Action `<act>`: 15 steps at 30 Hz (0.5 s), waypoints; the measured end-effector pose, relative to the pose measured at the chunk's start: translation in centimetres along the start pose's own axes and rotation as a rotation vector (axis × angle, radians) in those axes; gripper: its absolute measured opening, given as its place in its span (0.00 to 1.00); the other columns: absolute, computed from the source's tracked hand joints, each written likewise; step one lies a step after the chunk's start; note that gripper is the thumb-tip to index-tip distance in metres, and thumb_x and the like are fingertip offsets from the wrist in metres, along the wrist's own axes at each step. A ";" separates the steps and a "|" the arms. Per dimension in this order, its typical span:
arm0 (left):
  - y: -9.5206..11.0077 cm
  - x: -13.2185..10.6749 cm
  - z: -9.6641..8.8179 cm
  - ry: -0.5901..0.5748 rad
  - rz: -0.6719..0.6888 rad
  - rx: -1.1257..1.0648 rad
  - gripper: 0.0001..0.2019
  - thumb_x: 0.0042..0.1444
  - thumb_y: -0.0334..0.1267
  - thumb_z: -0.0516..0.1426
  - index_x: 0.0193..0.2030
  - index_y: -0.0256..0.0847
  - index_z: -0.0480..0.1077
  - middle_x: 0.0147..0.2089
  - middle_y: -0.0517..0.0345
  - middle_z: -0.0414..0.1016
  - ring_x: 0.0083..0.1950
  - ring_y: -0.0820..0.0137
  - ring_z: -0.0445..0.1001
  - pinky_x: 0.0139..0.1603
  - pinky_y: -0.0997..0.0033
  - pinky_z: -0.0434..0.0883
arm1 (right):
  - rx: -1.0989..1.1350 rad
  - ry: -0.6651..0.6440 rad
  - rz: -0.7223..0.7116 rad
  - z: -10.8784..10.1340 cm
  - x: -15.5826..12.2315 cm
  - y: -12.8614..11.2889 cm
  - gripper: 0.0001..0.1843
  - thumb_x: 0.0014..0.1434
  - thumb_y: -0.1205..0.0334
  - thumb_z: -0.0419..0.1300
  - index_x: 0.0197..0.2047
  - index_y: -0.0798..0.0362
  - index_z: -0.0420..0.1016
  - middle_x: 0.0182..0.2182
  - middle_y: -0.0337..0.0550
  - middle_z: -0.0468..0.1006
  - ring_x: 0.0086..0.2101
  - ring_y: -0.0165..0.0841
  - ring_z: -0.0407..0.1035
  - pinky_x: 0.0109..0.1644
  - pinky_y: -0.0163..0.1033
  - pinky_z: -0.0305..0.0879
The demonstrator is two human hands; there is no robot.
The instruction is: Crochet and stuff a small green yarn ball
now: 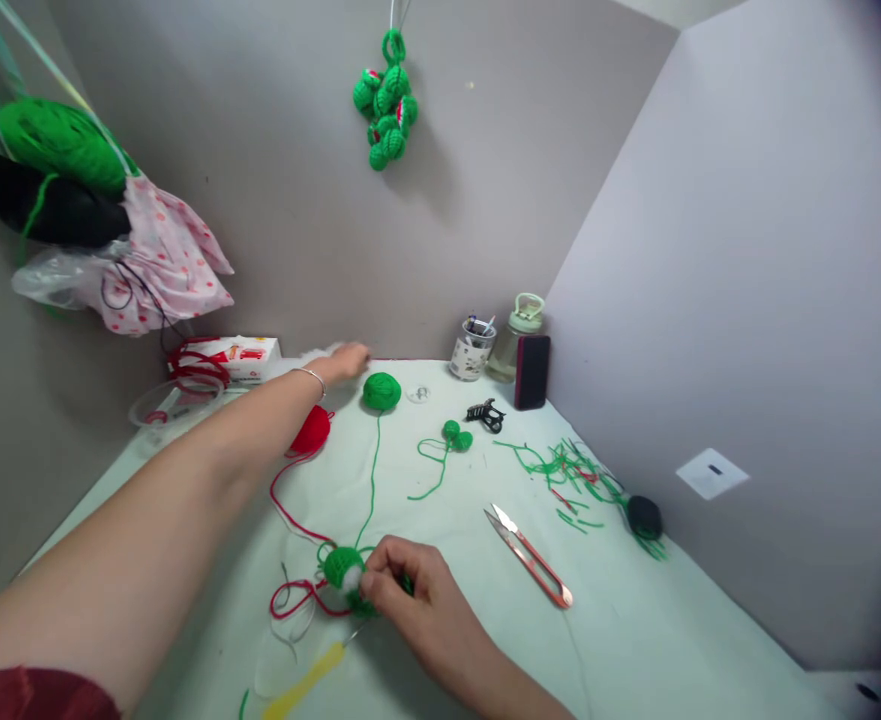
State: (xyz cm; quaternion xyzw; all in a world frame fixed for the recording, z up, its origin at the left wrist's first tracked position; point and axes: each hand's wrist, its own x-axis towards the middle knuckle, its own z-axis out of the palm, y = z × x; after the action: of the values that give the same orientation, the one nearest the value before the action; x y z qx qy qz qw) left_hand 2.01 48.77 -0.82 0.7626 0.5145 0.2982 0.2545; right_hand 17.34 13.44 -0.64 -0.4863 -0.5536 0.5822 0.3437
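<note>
My right hand (417, 590) is closed on a small green crochet piece (344, 567) with white stuffing showing at its opening, near the table's front. Red yarn (297, 600) loops beside it. A green strand runs from the piece up to a green yarn ball (381, 391). My left hand (346, 361) reaches far across the table toward a white fluffy mass at the back wall, just left of the green ball; its fingers are blurred. A red yarn ball (311, 430) lies under my left forearm.
Thread snips (530, 557) lie right of centre. A small green crochet piece (455, 435), a black hair clip (486, 413), green yarn scraps (567, 468), a cup of pens (473, 350), a bottle (516, 335) and a phone (533, 371) stand behind. A yellow-handled tool (306, 682) lies near the front.
</note>
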 end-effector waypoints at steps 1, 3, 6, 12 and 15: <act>0.3 0.3 -0.6 0.008 -0.034 -0.009 0.18 0.68 0.44 0.61 0.61 0.40 0.72 0.61 0.46 0.75 0.56 0.59 0.77 0.55 0.51 0.78 | 0.007 -0.005 0.003 0.0 0.0 0.0 0.09 0.56 0.57 0.60 0.28 0.52 0.69 0.21 0.31 0.60 0.26 0.28 0.53 0.32 0.37 0.49; 1.1 1.1 -2.4 0.050 -0.087 -0.036 0.19 0.68 0.44 0.61 0.62 0.39 0.71 0.61 0.46 0.75 0.56 0.59 0.78 0.55 0.50 0.79 | 0.015 -0.010 0.006 0.0 -0.2 -0.1 0.09 0.57 0.57 0.60 0.28 0.52 0.69 0.22 0.31 0.61 0.27 0.28 0.53 0.32 0.37 0.49; 3.0 2.2 -6.0 0.152 -0.108 -0.083 0.18 0.68 0.44 0.61 0.61 0.39 0.72 0.61 0.46 0.75 0.56 0.59 0.78 0.55 0.51 0.79 | 0.016 -0.007 -0.008 0.0 -0.3 -0.3 0.10 0.56 0.56 0.60 0.28 0.52 0.70 0.22 0.31 0.62 0.27 0.27 0.53 0.32 0.36 0.50; 6.1 1.2 -10.3 0.362 -0.077 -0.191 0.18 0.68 0.43 0.61 0.61 0.38 0.72 0.59 0.46 0.76 0.55 0.59 0.78 0.54 0.52 0.79 | -0.014 0.015 -0.058 -0.1 0.1 0.0 0.09 0.54 0.57 0.59 0.28 0.52 0.70 0.22 0.32 0.64 0.27 0.28 0.55 0.31 0.36 0.51; 6.3 -0.5 -10.5 0.410 -0.108 -0.226 0.18 0.68 0.43 0.61 0.60 0.38 0.72 0.58 0.47 0.76 0.53 0.61 0.79 0.52 0.53 0.80 | -0.042 0.050 -0.095 -0.3 0.5 0.3 0.09 0.54 0.57 0.58 0.27 0.52 0.70 0.21 0.32 0.63 0.26 0.28 0.54 0.31 0.36 0.51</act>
State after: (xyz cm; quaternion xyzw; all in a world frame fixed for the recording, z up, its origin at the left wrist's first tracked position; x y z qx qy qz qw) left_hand -1.68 47.01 10.74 0.6244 0.5588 0.4882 0.2439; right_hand 17.54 13.93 -0.98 -0.4809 -0.5796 0.5410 0.3744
